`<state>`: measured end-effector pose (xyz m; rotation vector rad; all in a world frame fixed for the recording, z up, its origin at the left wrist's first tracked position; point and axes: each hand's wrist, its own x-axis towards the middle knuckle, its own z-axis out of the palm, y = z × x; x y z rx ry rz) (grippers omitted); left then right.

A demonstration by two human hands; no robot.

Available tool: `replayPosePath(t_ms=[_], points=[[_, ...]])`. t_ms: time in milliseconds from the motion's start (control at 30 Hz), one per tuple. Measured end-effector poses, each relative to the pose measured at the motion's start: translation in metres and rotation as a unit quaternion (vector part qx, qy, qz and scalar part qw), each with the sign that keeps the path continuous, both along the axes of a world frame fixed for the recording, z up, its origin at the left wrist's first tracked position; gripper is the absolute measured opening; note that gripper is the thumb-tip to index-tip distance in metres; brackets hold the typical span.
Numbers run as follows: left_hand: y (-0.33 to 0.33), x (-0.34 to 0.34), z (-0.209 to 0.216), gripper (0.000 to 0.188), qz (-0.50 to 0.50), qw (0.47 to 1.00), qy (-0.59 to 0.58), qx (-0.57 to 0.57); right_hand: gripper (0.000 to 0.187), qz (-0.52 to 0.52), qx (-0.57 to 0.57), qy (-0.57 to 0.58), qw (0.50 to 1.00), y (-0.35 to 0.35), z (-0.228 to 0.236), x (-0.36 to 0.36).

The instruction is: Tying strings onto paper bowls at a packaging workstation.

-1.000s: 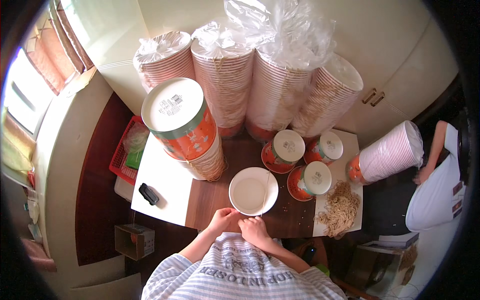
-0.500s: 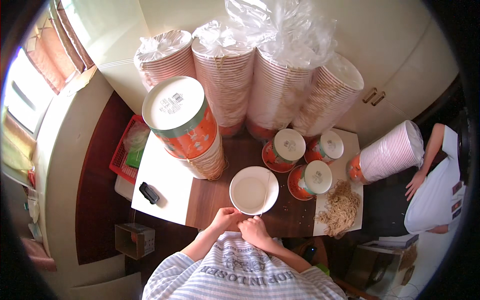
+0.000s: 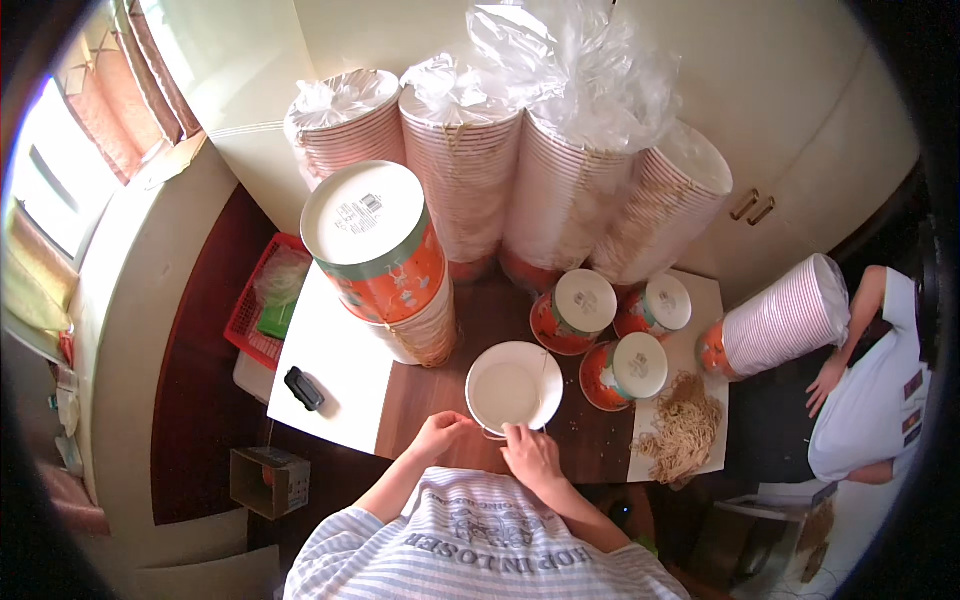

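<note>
A white paper bucket (image 3: pixel 500 372) stands with its mouth up on the brown middle of the table, right in front of me. Across its right side runs a thin pale string (image 3: pixel 543 374), leading down toward my right hand. My right hand (image 3: pixel 530 455) is closed at the bucket's near rim, its fingertips pinched on the string. At the near left of the rim, my left hand (image 3: pixel 440 434) has its fingertips pressed together; whatever is between them is too small to make out. A tangled heap of tan string (image 3: pixel 682 430) lies at the table's right edge.
Three upturned orange-and-green buckets (image 3: pixel 640 366) stand right of the white one. A tall bucket stack (image 3: pixel 378 260) rises at the left, near a black object (image 3: pixel 303 388). Plastic-wrapped stacks (image 3: pixel 462 180) line the back. Another person's arm (image 3: pixel 838 362) is at the right.
My right hand has moved slightly right and up to the bucket's rim. The string has shifted toward the bucket's right side. My left hand stays near the rim, and the whole view has shifted slightly.
</note>
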<state>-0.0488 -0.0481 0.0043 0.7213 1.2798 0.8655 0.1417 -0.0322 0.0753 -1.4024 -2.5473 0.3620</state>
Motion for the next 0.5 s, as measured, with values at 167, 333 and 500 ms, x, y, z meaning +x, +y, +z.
replayPosePath(t_ms=[167, 333, 500], points=[[0.005, -0.008, 0.037, 0.016, 0.027, 0.991, 0.112, 0.064, 0.009, 0.024, 0.057, 0.011, 0.998, 0.015, -0.008, 0.021], [0.006, -0.033, 0.066, 0.044, 0.009, 0.943, 0.223, 0.246, 0.009, 0.014, -0.033, 0.175, 0.984, 0.023, 0.044, 0.015], [0.009, -0.07, 0.106, 0.041, -0.068, 0.965, -0.017, 0.252, 0.014, 0.143, -0.25, 0.382, 0.878, 0.059, 0.079, 0.026]])
